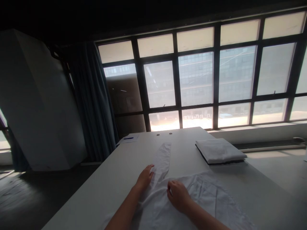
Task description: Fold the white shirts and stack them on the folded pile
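A white garment with a long sleeve, seemingly a shirt or coat [158,212], lies spread on the white table [96,191] in front of me. Its sleeve [163,156] stretches away toward the far end, with wrinkles along it. My left hand [145,177] rests at the sleeve's left edge, fingers extended and slightly apart on the cloth. To its right, my right hand [178,195] is curled, thumb and fingertips drawn together at the fabric near the top of the sleeve. Creases run across the body of the garment, whose near part leaves the view.
A folded white cloth stack [219,150] with a dark layer underneath sits at the table's right edge. Paper with a blue pen [129,138] lies at the far left corner. Two round holes [170,133] are near the far edge. Windows and a dark curtain [93,102] stand beyond.
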`<action>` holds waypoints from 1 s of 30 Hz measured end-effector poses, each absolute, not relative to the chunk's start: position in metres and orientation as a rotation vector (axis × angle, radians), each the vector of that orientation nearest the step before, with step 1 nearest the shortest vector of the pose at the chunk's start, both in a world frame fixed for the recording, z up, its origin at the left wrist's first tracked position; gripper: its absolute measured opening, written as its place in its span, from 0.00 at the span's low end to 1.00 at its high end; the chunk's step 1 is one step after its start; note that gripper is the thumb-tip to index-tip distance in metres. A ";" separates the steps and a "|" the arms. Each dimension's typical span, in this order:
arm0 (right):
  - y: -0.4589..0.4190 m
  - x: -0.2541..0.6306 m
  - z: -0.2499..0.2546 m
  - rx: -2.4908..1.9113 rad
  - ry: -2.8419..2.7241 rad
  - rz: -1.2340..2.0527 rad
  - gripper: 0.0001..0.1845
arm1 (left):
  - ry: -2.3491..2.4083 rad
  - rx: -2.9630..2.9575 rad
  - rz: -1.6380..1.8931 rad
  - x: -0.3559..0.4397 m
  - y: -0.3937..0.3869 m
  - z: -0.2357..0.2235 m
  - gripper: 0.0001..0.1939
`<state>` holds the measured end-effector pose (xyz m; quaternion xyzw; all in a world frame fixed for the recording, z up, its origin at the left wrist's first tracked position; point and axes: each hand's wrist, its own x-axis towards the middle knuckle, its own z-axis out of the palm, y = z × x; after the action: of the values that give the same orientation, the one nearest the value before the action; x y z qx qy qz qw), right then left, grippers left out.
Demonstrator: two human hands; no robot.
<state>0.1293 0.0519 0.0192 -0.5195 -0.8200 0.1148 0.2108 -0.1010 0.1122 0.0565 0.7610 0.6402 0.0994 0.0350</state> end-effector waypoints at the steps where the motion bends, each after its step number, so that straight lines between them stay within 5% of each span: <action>1: 0.052 0.132 0.017 -1.427 -2.273 0.332 0.09 | 1.967 2.348 0.300 -0.098 0.116 0.053 0.25; 20: 0.057 0.141 0.010 -1.350 -2.257 0.390 0.09 | 2.097 2.375 0.122 -0.122 0.119 0.054 0.11; 25: 0.058 0.140 0.009 -1.342 -2.252 0.392 0.09 | 2.090 2.314 0.149 -0.129 0.117 0.053 0.12; 30: 0.057 0.140 0.009 -1.323 -2.240 0.408 0.09 | 2.229 2.148 0.150 -0.142 0.120 0.053 0.24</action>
<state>0.1401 0.0568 0.0092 -0.4863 -0.8233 0.1498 0.2514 -0.1421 0.1196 0.0528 0.6928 0.7192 0.0484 0.0212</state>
